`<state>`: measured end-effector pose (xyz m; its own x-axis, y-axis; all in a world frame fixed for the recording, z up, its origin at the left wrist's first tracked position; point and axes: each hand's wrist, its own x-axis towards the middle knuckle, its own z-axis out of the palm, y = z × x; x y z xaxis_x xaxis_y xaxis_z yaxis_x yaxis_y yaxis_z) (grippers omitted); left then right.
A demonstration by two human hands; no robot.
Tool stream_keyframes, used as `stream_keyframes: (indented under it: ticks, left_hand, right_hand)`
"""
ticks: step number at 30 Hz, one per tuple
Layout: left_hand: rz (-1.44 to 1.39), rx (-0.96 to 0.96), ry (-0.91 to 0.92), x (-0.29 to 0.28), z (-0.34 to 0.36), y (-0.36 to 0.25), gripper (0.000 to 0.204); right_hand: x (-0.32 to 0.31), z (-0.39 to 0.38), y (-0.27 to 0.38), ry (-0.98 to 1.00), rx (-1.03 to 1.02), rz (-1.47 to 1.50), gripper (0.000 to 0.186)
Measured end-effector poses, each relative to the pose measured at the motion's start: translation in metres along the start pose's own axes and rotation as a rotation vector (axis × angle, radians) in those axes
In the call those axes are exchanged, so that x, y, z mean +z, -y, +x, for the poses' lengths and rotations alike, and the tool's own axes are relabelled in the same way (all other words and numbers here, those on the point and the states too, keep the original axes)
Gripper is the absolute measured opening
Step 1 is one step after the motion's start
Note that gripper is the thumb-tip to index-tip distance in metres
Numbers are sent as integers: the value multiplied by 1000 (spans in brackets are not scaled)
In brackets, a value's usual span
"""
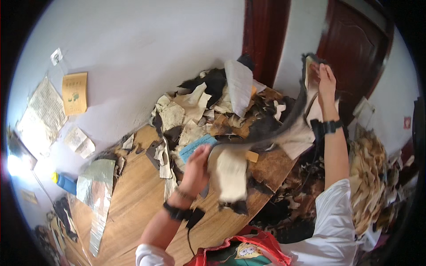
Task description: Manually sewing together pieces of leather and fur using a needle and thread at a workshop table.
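Note:
A strip of hide (298, 138), pale on its flat side with dark fur along its edge, stretches slanting between my two hands above the table. My right hand (327, 84), raised high at the right, is closed on its far upper end. My left hand (196, 167), lower and nearer, grips the other end, though its fingertips are partly hidden. A pale flap (228, 174) hangs down beside the left hand. Just behind that hand lies a flat blue rectangular piece (197, 147); I cannot tell whether the fingers touch it.
Pale and dark hide scraps (193, 106) heap up at the table's back against the wall. A silvery sheet (95, 184) and a blue bottle (66, 181) are at the left of the wooden table (128, 204). More hides (368, 177) stack at the right, beyond the table's edge.

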<state>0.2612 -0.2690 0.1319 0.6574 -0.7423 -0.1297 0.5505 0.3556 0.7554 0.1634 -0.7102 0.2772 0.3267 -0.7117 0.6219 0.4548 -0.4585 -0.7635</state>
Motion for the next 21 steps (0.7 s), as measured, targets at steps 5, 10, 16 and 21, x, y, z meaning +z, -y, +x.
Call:
stream_keyframes:
  ticks: [5, 10, 16, 21]
  left_hand:
    - [192, 147, -103, -12, 24, 34, 31]
    - [577, 194, -414, -117, -68, 53, 25]
    - [972, 236, -1101, -252, -207, 7, 16]
    - [744, 338, -1286, -280, -277, -4, 14]
  right_hand:
    - [29, 40, -97, -17, 303, -379, 30]
    - [109, -51, -177, 647, 246, -598, 23]
    - [246, -131, -214, 1188, 105, -749, 36]
    - [338, -143, -283, 670, 271, -742, 83]
